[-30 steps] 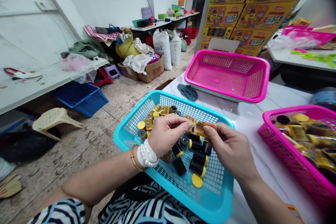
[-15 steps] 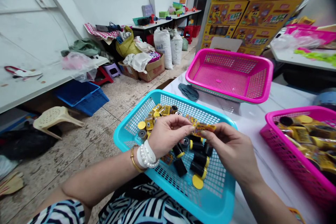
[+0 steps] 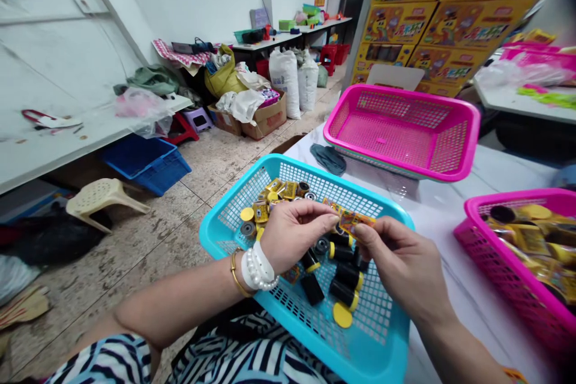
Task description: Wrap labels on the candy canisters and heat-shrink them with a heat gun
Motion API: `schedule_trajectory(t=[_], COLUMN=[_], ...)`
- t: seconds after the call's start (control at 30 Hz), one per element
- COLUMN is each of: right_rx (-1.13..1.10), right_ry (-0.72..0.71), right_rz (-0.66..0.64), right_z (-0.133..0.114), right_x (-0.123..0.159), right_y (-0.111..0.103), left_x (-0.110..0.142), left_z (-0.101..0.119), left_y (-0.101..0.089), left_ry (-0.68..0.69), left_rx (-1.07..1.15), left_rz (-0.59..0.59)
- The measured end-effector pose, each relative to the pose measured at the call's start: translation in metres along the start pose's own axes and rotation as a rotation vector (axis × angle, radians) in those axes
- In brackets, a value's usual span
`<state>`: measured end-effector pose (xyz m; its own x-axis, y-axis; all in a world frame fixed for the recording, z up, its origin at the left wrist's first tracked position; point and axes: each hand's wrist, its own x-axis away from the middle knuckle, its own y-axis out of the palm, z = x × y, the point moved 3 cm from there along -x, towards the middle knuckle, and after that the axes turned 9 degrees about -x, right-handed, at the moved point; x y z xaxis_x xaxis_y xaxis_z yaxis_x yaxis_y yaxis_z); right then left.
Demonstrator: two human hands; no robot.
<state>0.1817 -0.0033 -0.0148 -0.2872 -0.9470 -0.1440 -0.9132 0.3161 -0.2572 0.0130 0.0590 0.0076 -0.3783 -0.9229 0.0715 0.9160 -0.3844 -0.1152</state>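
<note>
Over the blue basket (image 3: 216,234), a small yellow-orange printed strip (image 3: 355,221), like a label or card, is stretched between my hands. My right hand (image 3: 400,258) pinches its right end between thumb and fingers. My left hand (image 3: 297,229) is closed in a pinch at the strip's left part; the fingertips cover what they grip there. Below lie several black cylinders (image 3: 346,275) with yellow ends and a loose yellow disc (image 3: 342,315). Small yellow printed pieces (image 3: 261,212) and grey-black round parts (image 3: 247,228) are heaped at the basket's left end.
A pink basket (image 3: 400,159) stands behind on the white table (image 3: 438,222). Another pink basket (image 3: 499,246) at right holds yellow-wrapped cylinders. A dark cloth (image 3: 328,159) lies by the blue basket. Yellow cartons (image 3: 400,24) are stacked behind; a cream stool (image 3: 101,198) stands left.
The printed strip has turned so that more of its face shows between my hands. Both hands keep their pinch. The whole view has shifted slightly, moving the scene to the right.
</note>
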Motion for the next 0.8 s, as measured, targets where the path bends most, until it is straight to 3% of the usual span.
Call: schedule_trajectory(t=[0.33,0.5,0.7,0.8], right_rx=[-0.024,-0.035,-0.02,-0.026], right_ry=[-0.06,-0.032,-0.056,-0.066], right_rz=[-0.028,-0.004,-0.053,-0.054], right_z=[-0.0024,-0.0005,-0.0033,-0.0041], right_x=[-0.0005,0.0002,0.0015,0.0022], right_y=[0.0008,-0.0005,0.0035,0.0033], left_x=[-0.0022,-0.0014,-0.0015,-0.0037], left_z=[0.0009,-0.0013,-0.0021,-0.0037], left_y=[0.0012,0.0008,0.0018,-0.0001], left_ry=[0.015,0.002,0.032,0.037], left_rx=[0.02,0.05,0.047,0.073], left_rz=[-0.072,-0.034,-0.077,-0.024])
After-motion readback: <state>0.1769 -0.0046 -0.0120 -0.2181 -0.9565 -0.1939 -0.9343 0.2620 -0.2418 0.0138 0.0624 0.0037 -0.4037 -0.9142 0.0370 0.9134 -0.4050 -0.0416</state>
